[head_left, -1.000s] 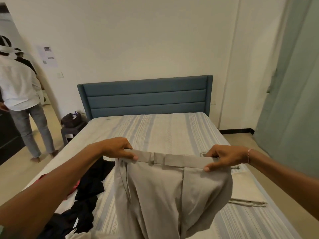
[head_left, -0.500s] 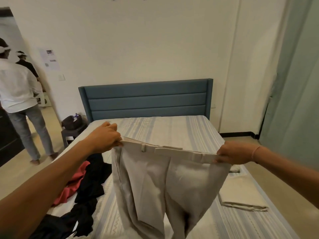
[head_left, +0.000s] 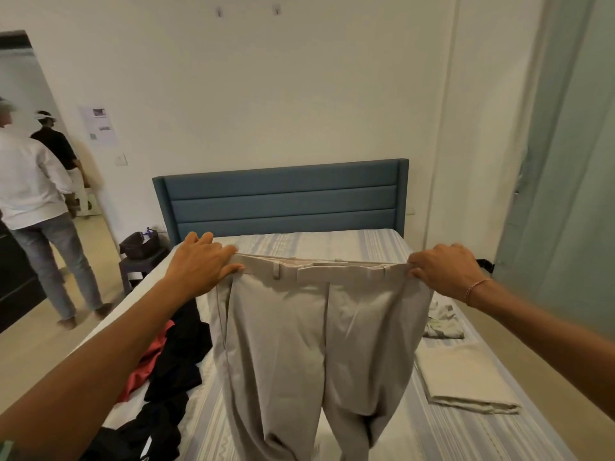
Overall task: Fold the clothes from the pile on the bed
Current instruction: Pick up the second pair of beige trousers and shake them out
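Head view: a pair of beige trousers (head_left: 319, 344) hangs in the air above the bed (head_left: 332, 247), held up by its waistband at the centre of the frame. The cloth is pale, smooth and slightly creased, with a belt loop near the left end of the waistband, a tab closure at the middle and a pressed seam running down from it. The two legs drop toward 6 o'clock and part near the bottom edge; their hems are out of frame.

The left hand (head_left: 203, 264) pinches the left end of the waistband between thumb and fingers, the other fingers loosely spread. The right hand (head_left: 446, 267) grips the right end with curled fingers; a thin bracelet sits on that wrist.

At 8 o'clock from the trousers, a pile of dark clothes (head_left: 179, 361) with a red garment (head_left: 146, 364) lies on the striped sheet. At 4 o'clock lies a folded beige cloth (head_left: 466, 377), and above it, at 3 o'clock, a crumpled pale garment (head_left: 442, 322).

At 12 o'clock stands a blue headboard (head_left: 283, 197). At 9 o'clock, two people (head_left: 30, 194) stand with their backs turned, near a small dark stool (head_left: 139, 264) holding a bag.
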Demonstrator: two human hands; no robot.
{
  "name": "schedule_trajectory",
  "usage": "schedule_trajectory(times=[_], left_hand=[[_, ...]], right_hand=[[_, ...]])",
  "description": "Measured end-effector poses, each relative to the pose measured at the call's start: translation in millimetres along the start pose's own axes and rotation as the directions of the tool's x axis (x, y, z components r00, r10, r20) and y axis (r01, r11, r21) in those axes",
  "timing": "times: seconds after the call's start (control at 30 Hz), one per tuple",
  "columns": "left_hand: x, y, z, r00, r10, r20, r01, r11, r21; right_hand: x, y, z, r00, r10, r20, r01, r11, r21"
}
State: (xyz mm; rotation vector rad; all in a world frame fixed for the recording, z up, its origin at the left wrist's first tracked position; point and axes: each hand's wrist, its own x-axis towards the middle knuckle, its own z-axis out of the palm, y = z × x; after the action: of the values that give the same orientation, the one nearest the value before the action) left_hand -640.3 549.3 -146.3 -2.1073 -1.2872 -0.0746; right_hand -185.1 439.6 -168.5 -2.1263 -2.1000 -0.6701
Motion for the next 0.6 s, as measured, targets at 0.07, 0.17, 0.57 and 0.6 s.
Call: schedule_trajectory(times=[0.07,0.17,0.57,0.6], left_hand=[[2.6,1.1,-1.7,0.997,-0.011,-0.071,0.006,0.997,-0.077],[7.6,6.0,-14.6,0.968,-0.012,-0.250,-0.014,0.995,-0.101],[36.9,37.8,-60.6,0.966,-0.198,-0.165,0.108,0.891,-0.441],[39.1,39.8,-63.4,0.960,-0.205,-0.192,0.100,0.889,-0.447]], right_hand=[[1.3,5.3,3.7,0.999,0.040,0.033,-0.043,0.995,0.092],[0.3,8.0,10.3,0.992,0.083,0.091,-0.102,0.969,0.226],[-16.0,-24.6,-4.5,0.959,0.284,-0.009,-0.283,0.957,0.062],[-16.1,-28.8,-7.0,0.958,0.286,-0.033,-0.284,0.957,0.050]])
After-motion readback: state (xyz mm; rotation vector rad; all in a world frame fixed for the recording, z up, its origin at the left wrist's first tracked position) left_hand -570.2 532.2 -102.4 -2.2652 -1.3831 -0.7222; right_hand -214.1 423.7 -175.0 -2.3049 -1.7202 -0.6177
